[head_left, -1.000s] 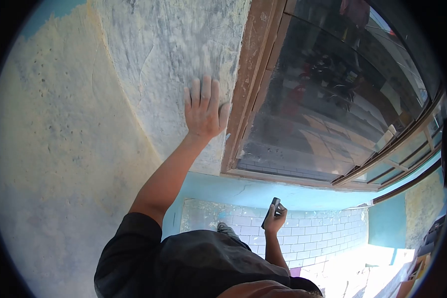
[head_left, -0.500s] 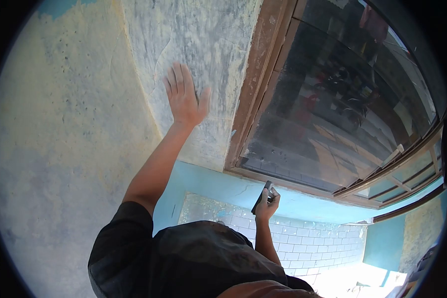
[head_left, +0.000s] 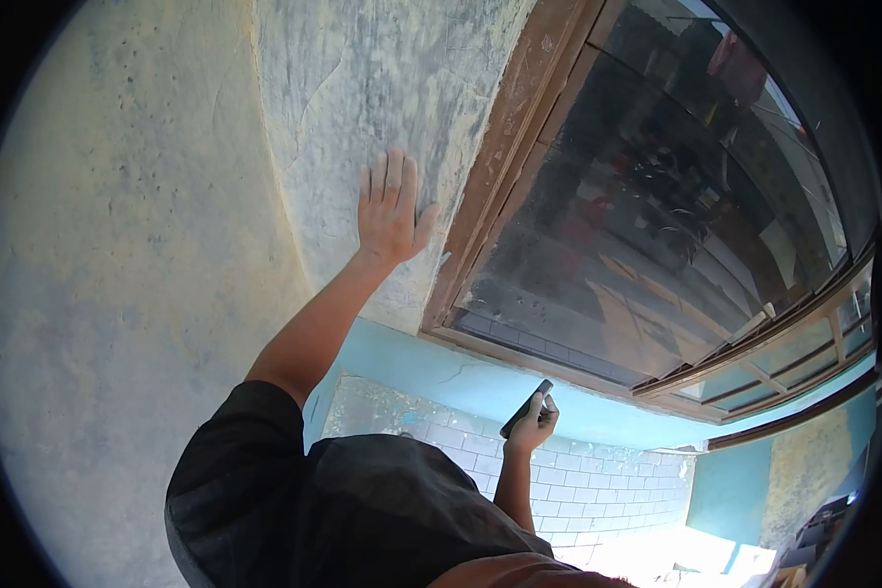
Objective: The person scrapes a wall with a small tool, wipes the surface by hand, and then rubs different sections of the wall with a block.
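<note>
Slippage risk: left hand (head_left: 390,211), grip apart, lies flat on rough grey plaster wall (head_left: 343,88) beside brown wooden window frame (head_left: 500,147); right hand (head_left: 531,431), grip clamped on dark flat tool (head_left: 525,410) below the frame, could knock the glass pane (head_left: 637,225).

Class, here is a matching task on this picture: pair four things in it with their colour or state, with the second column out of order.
1 left hand
2 right hand
3 window frame
4 band under the window

a brown wood
b holds a dark flat tool
c turquoise paint
d flat on the wall

Pairs: 1-d, 2-b, 3-a, 4-c
</note>
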`<state>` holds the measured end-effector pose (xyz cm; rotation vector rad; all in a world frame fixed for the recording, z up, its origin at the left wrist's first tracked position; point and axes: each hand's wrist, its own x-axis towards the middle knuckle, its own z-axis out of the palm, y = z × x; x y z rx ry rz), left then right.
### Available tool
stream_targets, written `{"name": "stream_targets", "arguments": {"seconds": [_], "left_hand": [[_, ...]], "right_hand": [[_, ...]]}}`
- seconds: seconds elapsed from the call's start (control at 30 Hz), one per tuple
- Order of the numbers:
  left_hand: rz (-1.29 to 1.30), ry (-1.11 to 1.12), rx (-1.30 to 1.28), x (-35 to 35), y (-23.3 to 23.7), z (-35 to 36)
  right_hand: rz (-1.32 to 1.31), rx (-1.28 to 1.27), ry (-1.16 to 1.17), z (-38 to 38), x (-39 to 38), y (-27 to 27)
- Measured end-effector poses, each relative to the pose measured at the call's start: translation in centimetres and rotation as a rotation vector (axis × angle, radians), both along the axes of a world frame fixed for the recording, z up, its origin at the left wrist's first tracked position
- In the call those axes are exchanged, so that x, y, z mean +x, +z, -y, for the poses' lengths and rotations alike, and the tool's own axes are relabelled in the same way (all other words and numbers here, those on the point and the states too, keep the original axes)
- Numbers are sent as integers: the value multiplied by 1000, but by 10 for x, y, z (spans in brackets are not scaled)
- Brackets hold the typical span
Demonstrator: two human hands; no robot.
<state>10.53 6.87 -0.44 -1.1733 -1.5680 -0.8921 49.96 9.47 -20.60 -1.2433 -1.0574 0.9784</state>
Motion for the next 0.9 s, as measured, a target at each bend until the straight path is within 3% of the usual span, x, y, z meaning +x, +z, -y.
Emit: {"name": "stream_targets", "arguments": {"seconds": [0.17, 0.27, 0.33, 0.37, 0.4, 0.43, 0.5, 0.53, 0.6, 0.73, 0.8, 0.9], "left_hand": [[177, 61, -308, -1, -152, 61], [364, 53, -383, 23, -174, 93], [501, 58, -397, 40, -180, 103], [834, -77, -386, 53, -183, 101], [1164, -221, -366, 61, -183, 98], [1166, -224, -362, 63, -176, 97], [1614, -897, -642, 70, -146, 97], [1610, -908, -643, 81, -130, 96], [1872, -1303, -450, 103, -94, 98], [1991, -1552, -242, 109, -45, 111], [1743, -1673, -171, 106, -26, 124], [1614, -1679, -76, 105, -22, 134]], "right_hand": [[-83, 17, 65, -1, 0, 12], [-166, 22, 127, 1, -10, 35], [-383, -80, 308, 0, -24, 51], [-438, -107, 450, 3, -32, 62], [-445, -138, 548, 5, -43, 71], [-482, -208, 645, 11, -57, 89], [-581, -379, 797, 23, -84, 120], [-645, -481, 856, 26, -96, 128], [-826, -587, 1290, 24, -111, 135], [-892, -756, 1293, 43, -146, 173], [-919, -733, 1518, 42, -156, 184], [-856, -722, 1660, 45, -163, 197]]}}
